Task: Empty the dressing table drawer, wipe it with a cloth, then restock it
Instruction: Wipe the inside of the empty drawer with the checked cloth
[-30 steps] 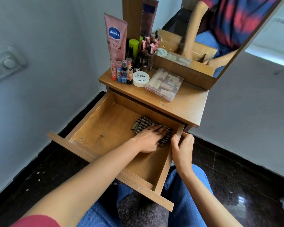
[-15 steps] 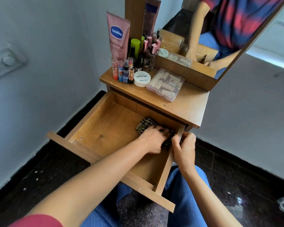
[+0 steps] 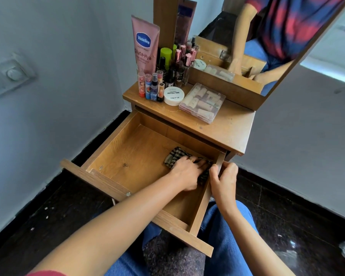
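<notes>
The wooden drawer [image 3: 116, 140] is pulled out with only a checked cloth [image 3: 174, 155] inside, at its far right corner. My left hand [image 3: 187, 171] presses down on the cloth against the drawer bottom and right wall. My right hand [image 3: 223, 179] grips the drawer's right side wall from outside, thumb over the edge. On the tabletop [image 3: 231, 128] stand a pink Vaseline tube [image 3: 145, 44], several small bottles and lip balms [image 3: 159, 84], a round white nail polish remover tub [image 3: 174, 95] and a clear box of small tubes [image 3: 202, 102].
A mirror [image 3: 267, 36] leans at the back of the table. A wall with a switch plate [image 3: 8, 74] is close on the left, another wall on the right. Dark floor surrounds the table; my knees in blue jeans [image 3: 231, 236] sit under the drawer front.
My left hand slid the cloth further right into the drawer's far right corner. My right hand stayed on the drawer's side wall.
</notes>
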The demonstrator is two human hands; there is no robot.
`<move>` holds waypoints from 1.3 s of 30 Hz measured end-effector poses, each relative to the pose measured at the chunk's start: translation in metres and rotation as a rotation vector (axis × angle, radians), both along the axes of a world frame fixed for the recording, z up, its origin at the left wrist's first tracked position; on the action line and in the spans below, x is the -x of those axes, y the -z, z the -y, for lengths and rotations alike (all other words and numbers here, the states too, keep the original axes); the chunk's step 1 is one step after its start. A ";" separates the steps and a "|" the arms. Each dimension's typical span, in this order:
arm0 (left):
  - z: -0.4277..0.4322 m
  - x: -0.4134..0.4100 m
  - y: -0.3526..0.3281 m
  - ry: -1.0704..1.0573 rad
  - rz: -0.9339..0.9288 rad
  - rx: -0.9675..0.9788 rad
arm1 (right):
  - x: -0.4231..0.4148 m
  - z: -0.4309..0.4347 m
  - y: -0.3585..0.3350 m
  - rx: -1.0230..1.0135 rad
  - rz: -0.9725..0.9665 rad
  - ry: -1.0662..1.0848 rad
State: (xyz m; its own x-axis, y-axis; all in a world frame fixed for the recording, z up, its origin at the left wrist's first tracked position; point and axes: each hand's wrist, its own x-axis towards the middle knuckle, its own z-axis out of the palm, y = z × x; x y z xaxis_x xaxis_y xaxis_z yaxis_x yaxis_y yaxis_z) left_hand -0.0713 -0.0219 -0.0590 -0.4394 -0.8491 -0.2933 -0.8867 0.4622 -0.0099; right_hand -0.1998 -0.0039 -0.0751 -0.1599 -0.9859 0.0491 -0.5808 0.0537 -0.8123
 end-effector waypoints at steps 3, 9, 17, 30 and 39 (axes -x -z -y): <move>0.007 0.005 0.001 -0.042 0.021 0.018 | 0.000 -0.001 0.000 0.001 0.012 -0.002; 0.008 0.006 0.007 -0.052 0.008 0.060 | 0.001 -0.002 -0.002 -0.010 -0.022 -0.008; 0.010 -0.017 0.013 -0.055 -0.045 0.065 | 0.005 0.001 -0.003 0.012 -0.134 -0.038; 0.004 -0.026 0.015 -0.206 -0.131 -0.001 | 0.001 0.000 0.000 0.028 -0.042 -0.029; 0.003 0.011 0.019 -0.147 -0.155 -0.066 | 0.001 0.003 0.004 0.018 -0.053 -0.031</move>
State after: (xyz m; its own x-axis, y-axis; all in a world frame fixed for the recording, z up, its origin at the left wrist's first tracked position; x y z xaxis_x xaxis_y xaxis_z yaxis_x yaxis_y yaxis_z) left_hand -0.0828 -0.0247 -0.0780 -0.3568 -0.8885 -0.2884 -0.9330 0.3234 0.1579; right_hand -0.2013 -0.0066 -0.0789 -0.1260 -0.9893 0.0741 -0.6245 0.0211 -0.7807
